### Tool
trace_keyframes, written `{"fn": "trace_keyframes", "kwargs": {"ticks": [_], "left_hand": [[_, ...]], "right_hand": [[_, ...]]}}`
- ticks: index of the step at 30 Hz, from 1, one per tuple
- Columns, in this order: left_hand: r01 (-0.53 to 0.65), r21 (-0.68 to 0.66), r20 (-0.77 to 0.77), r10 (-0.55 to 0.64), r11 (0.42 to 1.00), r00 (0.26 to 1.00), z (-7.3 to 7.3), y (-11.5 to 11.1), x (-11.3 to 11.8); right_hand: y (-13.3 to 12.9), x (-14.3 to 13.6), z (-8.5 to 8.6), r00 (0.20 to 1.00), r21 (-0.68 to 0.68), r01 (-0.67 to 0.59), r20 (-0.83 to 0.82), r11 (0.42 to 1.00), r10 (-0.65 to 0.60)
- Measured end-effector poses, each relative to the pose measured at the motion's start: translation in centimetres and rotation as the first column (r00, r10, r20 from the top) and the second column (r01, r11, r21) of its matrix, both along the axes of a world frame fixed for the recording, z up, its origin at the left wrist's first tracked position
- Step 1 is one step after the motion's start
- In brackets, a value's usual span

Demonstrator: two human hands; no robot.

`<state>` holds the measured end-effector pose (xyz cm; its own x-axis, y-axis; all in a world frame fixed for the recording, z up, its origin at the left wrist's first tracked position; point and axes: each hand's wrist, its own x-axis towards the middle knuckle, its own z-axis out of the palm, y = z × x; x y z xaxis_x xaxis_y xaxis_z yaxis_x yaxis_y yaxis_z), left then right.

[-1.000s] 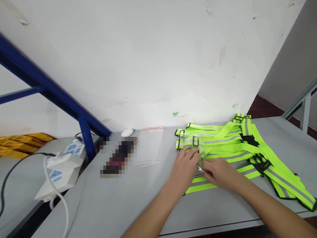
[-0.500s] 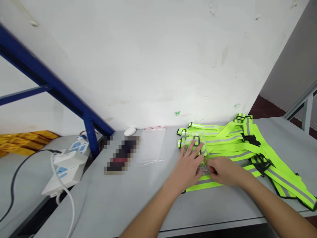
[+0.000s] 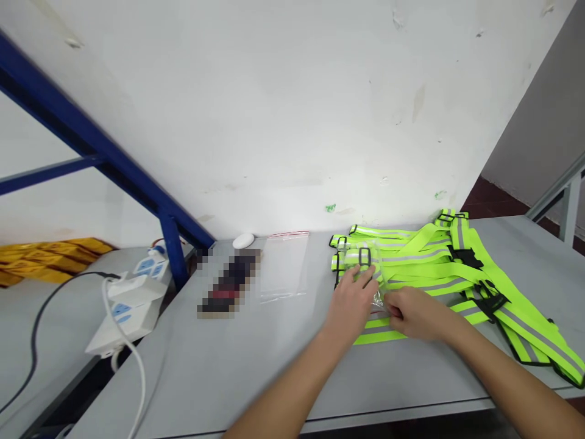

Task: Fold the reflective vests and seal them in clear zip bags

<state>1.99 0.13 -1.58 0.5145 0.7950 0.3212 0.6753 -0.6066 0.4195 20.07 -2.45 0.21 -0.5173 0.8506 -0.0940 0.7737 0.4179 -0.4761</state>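
A clear plastic bag (image 3: 378,299) with a folded neon-yellow reflective strap (image 3: 354,257) and its black buckle inside lies on top of other straps. My left hand (image 3: 351,305) rests on the bag's lower left part, fingers stretched over it. Just to the right, my right hand (image 3: 414,314) is closed, pinching the bag's lower right edge; its fingertips are partly hidden. Beneath and to the right of both hands spread several neon-yellow reflective straps (image 3: 427,283) with grey stripes and black buckles (image 3: 491,302).
On the grey table (image 3: 274,360), a flat clear zip bag (image 3: 284,265) lies left of my hands, beside a blurred-out object (image 3: 231,283) and a white oval thing (image 3: 244,241). Power strips (image 3: 130,311) with cables and a blue metal frame (image 3: 171,247) stand at left. A white wall rises behind.
My left hand has slid slightly down toward me on the bag, uncovering more of the folded strap and buckle. My right hand stays at the bag's edge. The view has shifted slightly.
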Motion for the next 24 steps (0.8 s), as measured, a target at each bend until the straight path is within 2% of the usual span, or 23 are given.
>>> {"fn": "trace_keyframes", "kwargs": {"ticks": [4, 6, 10, 14, 17, 21, 24], "left_hand": [[-0.004, -0.051, 0.054, 0.007, 0.999, 0.999, 0.3, 0.3, -0.9], [-0.023, -0.066, 0.072, 0.027, 0.998, 0.997, 0.5, 0.2, -1.2], [-0.026, -0.066, 0.213, 0.039, 0.997, 0.976, 0.5, 0.0, -1.4], [-0.026, -0.044, 0.293, 0.038, 0.999, 0.955, 0.5, 0.1, -1.7], [0.012, 0.033, 0.199, -0.018, 0.999, 0.98, 1.3, -0.1, -2.2], [0.053, 0.254, 0.11, -0.083, 0.966, 0.99, 3.2, -1.1, -2.7], [0.011, 0.368, 0.154, -0.072, 0.93, 0.986, 4.1, -1.4, -3.0]], "right_hand": [[0.1, 1.0, 0.6, 0.999, -0.018, -0.011, -0.042, 1.0, 0.011], [0.3, 1.2, 0.7, 1.0, 0.025, 0.004, -0.022, 1.0, -0.003], [0.9, 0.9, 0.2, 0.997, 0.248, -0.03, 0.075, 0.968, 0.012], [1.2, 0.8, -0.7, 0.989, 0.506, -0.148, 0.096, 0.849, 0.115], [1.2, 0.9, -1.2, 0.983, 0.61, -0.115, -0.043, 0.784, 0.177], [1.5, 0.5, -0.9, 0.916, 0.59, 0.1, -0.369, 0.801, 0.157], [2.2, -0.3, 0.6, 0.835, 0.551, 0.209, -0.53, 0.808, 0.146]]}}
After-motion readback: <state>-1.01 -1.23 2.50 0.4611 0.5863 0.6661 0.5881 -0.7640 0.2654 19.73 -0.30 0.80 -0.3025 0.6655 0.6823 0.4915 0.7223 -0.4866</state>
